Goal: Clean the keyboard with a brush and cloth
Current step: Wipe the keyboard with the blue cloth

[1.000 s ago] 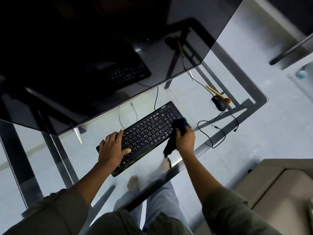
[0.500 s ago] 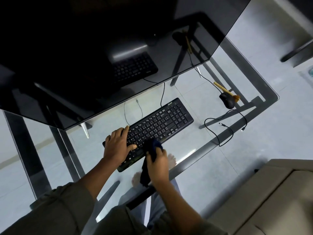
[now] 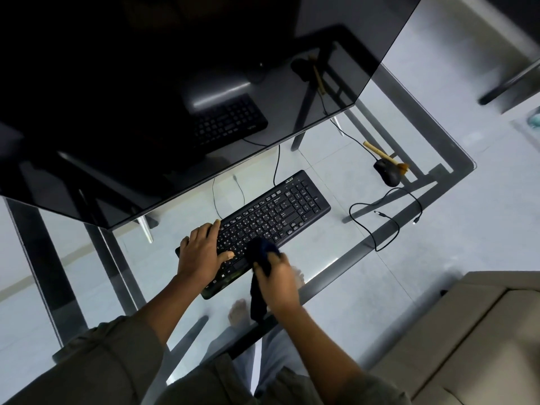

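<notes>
Gripping a dark cloth (image 3: 261,260), the right hand (image 3: 277,283) presses its bunched end onto the near-middle keys of the black Acer keyboard (image 3: 263,223), the loose tail hanging down past the near edge of the glass desk (image 3: 365,258). The left hand (image 3: 201,254) lies flat, fingers spread, grasping nothing, pinning the keyboard's left end. A hard swipe could, I judge, snag a keycap or skid the keyboard on the slick glass if that steadying hand lifts (the dangling tail might also catch). Further right lies a loose black cable (image 3: 388,220). Beyond it, a wooden-handled brush (image 3: 382,154) rests touching a black mouse (image 3: 387,173). Farthest, the dark monitor (image 3: 175,97) mirrors the keys. No containers are in view.
</notes>
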A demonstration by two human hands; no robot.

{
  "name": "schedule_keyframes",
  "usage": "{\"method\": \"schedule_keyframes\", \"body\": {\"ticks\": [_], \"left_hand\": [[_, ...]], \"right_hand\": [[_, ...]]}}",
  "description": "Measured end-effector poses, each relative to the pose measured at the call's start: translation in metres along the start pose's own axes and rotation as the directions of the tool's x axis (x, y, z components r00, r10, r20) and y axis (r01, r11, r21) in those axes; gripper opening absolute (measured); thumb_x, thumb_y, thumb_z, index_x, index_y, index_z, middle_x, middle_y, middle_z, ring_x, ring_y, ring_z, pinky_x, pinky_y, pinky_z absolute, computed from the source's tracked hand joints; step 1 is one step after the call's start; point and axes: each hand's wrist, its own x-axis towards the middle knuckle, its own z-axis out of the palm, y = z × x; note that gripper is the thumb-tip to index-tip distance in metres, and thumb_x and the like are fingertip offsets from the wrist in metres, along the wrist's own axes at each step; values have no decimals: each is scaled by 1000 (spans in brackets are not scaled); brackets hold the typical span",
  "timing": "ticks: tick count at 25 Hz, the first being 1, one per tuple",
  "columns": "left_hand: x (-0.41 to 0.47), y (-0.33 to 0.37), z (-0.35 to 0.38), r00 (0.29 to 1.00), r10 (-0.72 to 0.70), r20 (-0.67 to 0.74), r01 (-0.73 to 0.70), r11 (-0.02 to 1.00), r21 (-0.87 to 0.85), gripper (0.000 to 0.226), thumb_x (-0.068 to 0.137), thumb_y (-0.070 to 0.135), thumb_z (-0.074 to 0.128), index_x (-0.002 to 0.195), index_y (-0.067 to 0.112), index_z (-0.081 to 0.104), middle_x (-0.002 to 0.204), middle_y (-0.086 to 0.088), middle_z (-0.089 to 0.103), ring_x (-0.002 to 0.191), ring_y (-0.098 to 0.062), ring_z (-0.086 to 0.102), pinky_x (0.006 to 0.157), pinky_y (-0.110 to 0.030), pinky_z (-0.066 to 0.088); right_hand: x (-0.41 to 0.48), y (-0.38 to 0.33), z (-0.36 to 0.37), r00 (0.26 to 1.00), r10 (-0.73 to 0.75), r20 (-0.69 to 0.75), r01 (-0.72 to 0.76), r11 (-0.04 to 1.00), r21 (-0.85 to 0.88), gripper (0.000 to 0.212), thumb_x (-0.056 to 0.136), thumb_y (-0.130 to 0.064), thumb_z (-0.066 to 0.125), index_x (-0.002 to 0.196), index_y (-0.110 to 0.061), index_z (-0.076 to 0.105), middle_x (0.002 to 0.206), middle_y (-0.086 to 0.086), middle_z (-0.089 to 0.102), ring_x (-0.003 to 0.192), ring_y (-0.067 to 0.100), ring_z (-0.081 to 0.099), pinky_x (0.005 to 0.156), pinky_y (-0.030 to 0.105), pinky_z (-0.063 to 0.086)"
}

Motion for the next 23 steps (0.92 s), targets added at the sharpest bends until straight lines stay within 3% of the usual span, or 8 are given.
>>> {"method": "schedule_keyframes", "body": {"ticks": [4,7,9,11,13,16,20,23], "left_hand": [[1,0,0,1000,-16,13,16,1000,0,86,83,53,70,152,17,33,148,-6,47,135,-27,42,105,-47,37],[0,2,-1,1000,-13,10,13,1000,2,85,83,51,71,152,17,33,148,-6,46,135,-28,42,105,-47,37],[1,2,-1,1000,-13,10,13,1000,-1,85,83,50,72,151,17,34,148,-7,47,135,-28,42,105,-48,37],[1,1,-2,1000,-13,16,13,1000,4,85,83,51,71,151,17,34,148,-7,47,135,-28,42,106,-48,37],[1,1,-1,1000,-13,18,13,1000,6,85,83,53,70,152,17,33,148,-6,47,136,-27,42,106,-48,37],[2,1,-1,1000,-11,17,11,1000,1,86,83,52,70,152,17,33,148,-7,46,136,-27,42,106,-48,37],[-1,-5,-2,999,-24,25,24,1000,8,86,82,52,71,151,17,34,148,-7,47,135,-27,42,105,-48,38],[-6,-6,3,999,-27,22,26,1000,14,86,83,52,71,151,17,34,148,-7,47,135,-27,43,106,-48,38]], "right_hand": [[35,12,-29,976,156,-153,-146,986,76,39,98,-24,57,132,-7,55,128,14,53,102,34,63,91,38,53],[-2,-9,-7,997,-77,22,78,995,-60,34,99,-28,56,127,-10,58,127,7,53,97,33,66,77,14,48],[-12,-10,4,983,-158,92,165,983,-81,33,98,-31,57,124,-10,59,125,8,54,98,34,66,82,27,49],[7,-2,-10,992,-114,59,118,990,-76,34,98,-30,56,127,-12,57,128,7,53,103,31,64,89,33,49],[43,16,-38,996,2,-90,-2,1000,4,38,97,-25,57,131,-8,55,130,14,53,107,34,62,96,37,49],[104,40,-91,933,208,-292,-181,977,117,41,98,-21,55,135,-3,50,130,21,51,110,38,58,96,38,46],[107,25,-84,893,299,-336,-237,948,212,39,99,-22,53,132,-2,49,129,22,48,106,41,58,93,41,47],[38,1,-21,961,207,-185,-172,967,187,36,98,-22,55,130,-6,50,128,15,49,105,36,60,90,35,47]]}}
